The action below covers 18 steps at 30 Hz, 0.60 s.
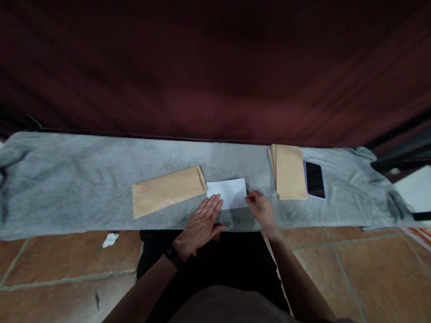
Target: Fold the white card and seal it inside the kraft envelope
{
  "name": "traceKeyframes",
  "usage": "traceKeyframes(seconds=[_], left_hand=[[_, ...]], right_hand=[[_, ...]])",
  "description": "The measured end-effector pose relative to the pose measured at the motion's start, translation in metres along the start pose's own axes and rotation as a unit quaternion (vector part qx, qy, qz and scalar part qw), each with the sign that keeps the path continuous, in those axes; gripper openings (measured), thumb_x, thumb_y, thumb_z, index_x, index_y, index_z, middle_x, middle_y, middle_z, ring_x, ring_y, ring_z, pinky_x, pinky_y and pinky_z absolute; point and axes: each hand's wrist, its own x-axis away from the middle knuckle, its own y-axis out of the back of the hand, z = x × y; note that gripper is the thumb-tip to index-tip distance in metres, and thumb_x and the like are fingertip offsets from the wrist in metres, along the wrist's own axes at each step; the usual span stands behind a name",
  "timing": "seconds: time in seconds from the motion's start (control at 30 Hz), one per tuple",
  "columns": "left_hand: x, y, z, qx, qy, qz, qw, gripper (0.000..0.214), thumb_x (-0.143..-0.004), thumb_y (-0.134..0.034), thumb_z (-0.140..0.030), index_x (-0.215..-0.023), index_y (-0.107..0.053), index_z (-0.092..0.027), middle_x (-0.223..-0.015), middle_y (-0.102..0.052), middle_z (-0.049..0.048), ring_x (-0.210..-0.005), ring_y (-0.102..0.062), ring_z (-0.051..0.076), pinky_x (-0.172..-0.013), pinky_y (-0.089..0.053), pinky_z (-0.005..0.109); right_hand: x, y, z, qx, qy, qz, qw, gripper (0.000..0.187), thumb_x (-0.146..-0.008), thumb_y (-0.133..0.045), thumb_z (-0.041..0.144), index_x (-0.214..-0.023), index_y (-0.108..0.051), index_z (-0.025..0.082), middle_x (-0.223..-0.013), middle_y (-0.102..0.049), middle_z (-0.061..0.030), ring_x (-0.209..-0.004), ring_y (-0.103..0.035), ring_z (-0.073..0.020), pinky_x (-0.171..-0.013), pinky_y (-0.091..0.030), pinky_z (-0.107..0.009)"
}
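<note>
A white sheet of paper point(231, 191), apparently folded, lies flat on the grey cloth in front of me. My left hand point(204, 220) rests on its left part, palm down with the fingers stretched out. At the paper's right edge, my right hand point(259, 208) pinches the border between thumb and curled fingers. A long brown envelope point(169, 190) with a small red print lies just left of the paper, its right end close to the paper's left edge. To the right of my right hand is a small stack of brown envelopes point(290, 172).
A phone point(314, 180) lies beside the envelope stack. Grey cloth point(75, 181) covers the long narrow surface, and a dark red curtain point(207, 80) hangs behind it. A white scrap point(110, 239) is on the tiled floor point(60, 301). White paper point(428, 189) sits at far right.
</note>
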Motion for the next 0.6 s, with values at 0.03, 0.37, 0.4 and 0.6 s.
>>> traceKeyframes(seconds=[0.03, 0.37, 0.4, 0.6], left_hand=[[-0.001, -0.001, -0.001, -0.004, -0.001, -0.001, 1.000, 0.075, -0.101, -0.046, -0.056, -0.159, -0.028, -0.012, -0.165, -0.032, 0.0182, -0.155, -0.024, 0.028, -0.127, -0.025, 0.047], [-0.011, -0.012, -0.012, -0.011, -0.019, -0.003, 1.000, 0.073, -0.102, -0.042, -0.055, -0.161, -0.026, -0.015, -0.165, -0.032, 0.0176, -0.154, -0.029, 0.028, -0.126, -0.029, 0.048], [-0.012, -0.013, -0.014, -0.013, -0.019, -0.004, 1.000, 0.073, -0.102, -0.043, -0.055, -0.161, -0.026, -0.015, -0.165, -0.032, 0.0174, -0.154, -0.029, 0.028, -0.126, -0.029, 0.048], [-0.018, -0.015, -0.021, -0.018, -0.008, -0.001, 1.000, 0.071, -0.102, -0.043, -0.053, -0.160, -0.030, -0.012, -0.163, -0.035, 0.0172, -0.152, -0.032, 0.029, -0.125, -0.030, 0.050]], right_hand=[[0.000, 0.000, -0.001, 0.003, -0.004, -0.002, 1.000, 0.020, -0.094, -0.053, 0.025, -0.098, -0.072, 0.022, -0.088, -0.078, -0.0047, -0.083, -0.075, -0.0211, -0.073, -0.055, -0.028], [0.003, 0.007, -0.011, 0.041, -0.026, -0.014, 0.999, 0.024, -0.093, -0.052, 0.022, -0.094, -0.076, 0.026, -0.083, -0.078, -0.0022, -0.079, -0.074, -0.0207, -0.070, -0.055, -0.028], [0.004, 0.009, -0.013, 0.045, -0.030, -0.014, 0.998, 0.024, -0.093, -0.052, 0.022, -0.094, -0.076, 0.026, -0.083, -0.077, -0.0021, -0.079, -0.074, -0.0209, -0.070, -0.055, -0.028], [0.008, 0.018, 0.000, 0.089, -0.026, -0.039, 0.995, 0.024, -0.097, -0.051, 0.020, -0.106, -0.073, 0.021, -0.092, -0.076, -0.0088, -0.083, -0.073, -0.0238, -0.076, -0.056, -0.032]])
